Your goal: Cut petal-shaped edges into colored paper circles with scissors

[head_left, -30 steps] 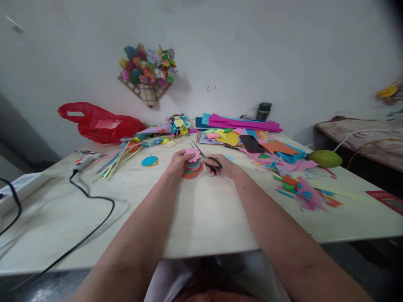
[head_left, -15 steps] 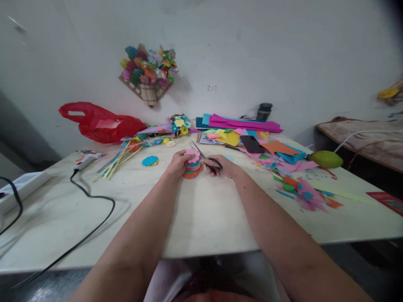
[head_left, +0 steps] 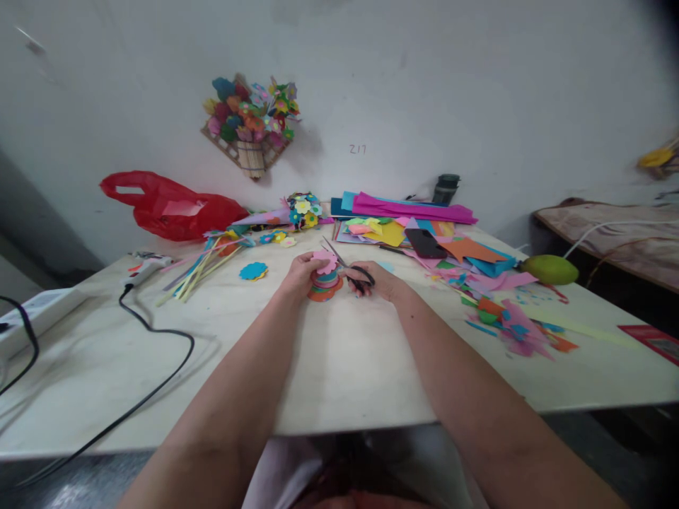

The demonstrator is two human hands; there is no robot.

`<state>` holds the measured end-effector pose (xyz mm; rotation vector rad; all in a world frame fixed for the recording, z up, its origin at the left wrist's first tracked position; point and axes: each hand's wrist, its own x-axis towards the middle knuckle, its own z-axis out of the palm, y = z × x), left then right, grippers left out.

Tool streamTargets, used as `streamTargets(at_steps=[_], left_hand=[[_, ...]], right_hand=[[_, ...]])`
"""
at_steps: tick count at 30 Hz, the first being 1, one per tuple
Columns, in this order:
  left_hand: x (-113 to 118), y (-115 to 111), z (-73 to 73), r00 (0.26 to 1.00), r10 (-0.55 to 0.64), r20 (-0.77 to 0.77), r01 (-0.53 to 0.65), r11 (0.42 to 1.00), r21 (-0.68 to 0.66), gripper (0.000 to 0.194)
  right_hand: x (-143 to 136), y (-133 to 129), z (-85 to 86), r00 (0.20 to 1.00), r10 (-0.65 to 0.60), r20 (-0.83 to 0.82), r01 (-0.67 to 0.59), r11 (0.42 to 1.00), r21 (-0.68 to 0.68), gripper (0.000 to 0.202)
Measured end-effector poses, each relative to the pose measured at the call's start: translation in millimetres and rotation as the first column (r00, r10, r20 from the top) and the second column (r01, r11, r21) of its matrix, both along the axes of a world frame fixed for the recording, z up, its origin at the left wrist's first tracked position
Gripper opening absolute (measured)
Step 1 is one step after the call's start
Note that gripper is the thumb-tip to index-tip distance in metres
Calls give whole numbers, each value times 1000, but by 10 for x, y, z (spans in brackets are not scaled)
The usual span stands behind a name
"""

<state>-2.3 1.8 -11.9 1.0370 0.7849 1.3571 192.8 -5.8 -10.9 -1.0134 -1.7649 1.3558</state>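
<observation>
My left hand (head_left: 302,273) pinches a pink scalloped paper flower (head_left: 325,262) by its left edge. In my right hand (head_left: 375,277) is a pair of scissors (head_left: 363,276) with black handles, its blades parted and pointing up and left, close beside the pink flower. Just below the pink flower, a pile of colored paper flower cutouts (head_left: 325,291) shows orange at its bottom edge; whether my left hand also touches it I cannot tell. Farther left on the table lies a small stack of blue scalloped cutouts (head_left: 253,271).
A glue gun (head_left: 146,271) with its black cord and a power strip (head_left: 39,318) lie at the left. Paper strips (head_left: 199,272) and a red plastic bag (head_left: 175,212) are behind. Paper scraps (head_left: 517,329), a phone (head_left: 425,243) and a green mango-like fruit (head_left: 549,269) are at the right.
</observation>
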Motion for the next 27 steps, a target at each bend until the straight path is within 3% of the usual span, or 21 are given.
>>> streamTargets(at_steps=[27], left_hand=[[0, 26, -14, 999, -3, 40, 2, 1000, 18, 26]], right_hand=[[-23, -31, 37, 999, -43, 15, 44, 998, -39, 27]])
